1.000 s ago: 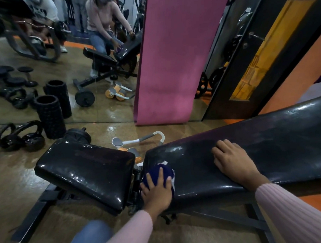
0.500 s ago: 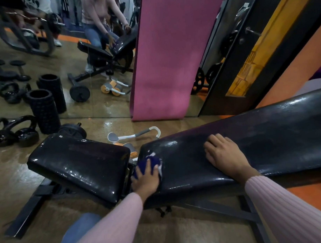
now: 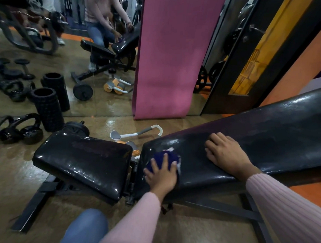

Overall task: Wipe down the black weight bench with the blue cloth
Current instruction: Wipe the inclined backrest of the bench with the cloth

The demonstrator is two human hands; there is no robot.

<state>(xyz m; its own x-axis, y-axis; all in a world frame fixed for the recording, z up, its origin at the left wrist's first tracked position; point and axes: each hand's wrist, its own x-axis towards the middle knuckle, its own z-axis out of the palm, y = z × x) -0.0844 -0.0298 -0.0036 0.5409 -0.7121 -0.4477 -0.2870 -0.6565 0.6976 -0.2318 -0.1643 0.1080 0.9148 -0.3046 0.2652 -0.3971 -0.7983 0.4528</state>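
The black weight bench (image 3: 265, 132) has a long tilted back pad on the right and a separate seat pad (image 3: 81, 160) on the left. My left hand (image 3: 161, 175) presses the bunched blue cloth (image 3: 164, 157) onto the lower left end of the back pad, close to the gap between the pads. The cloth shows a small white patch at its edge. My right hand (image 3: 226, 155) lies flat, palm down, on the back pad to the right of the cloth, holding nothing.
A pink mat (image 3: 172, 57) leans against a wall mirror behind the bench. Black foam rollers (image 3: 46, 110), kettlebells (image 3: 20, 130) and a weight plate (image 3: 76, 128) stand on the floor at left. An orange-and-white ab roller (image 3: 136, 136) lies behind the bench. My knee (image 3: 83, 231) is at the bottom.
My left hand with the cloth slid left toward the pad's end and then came back a little to the right and up the pad. My right hand stayed flat in place.
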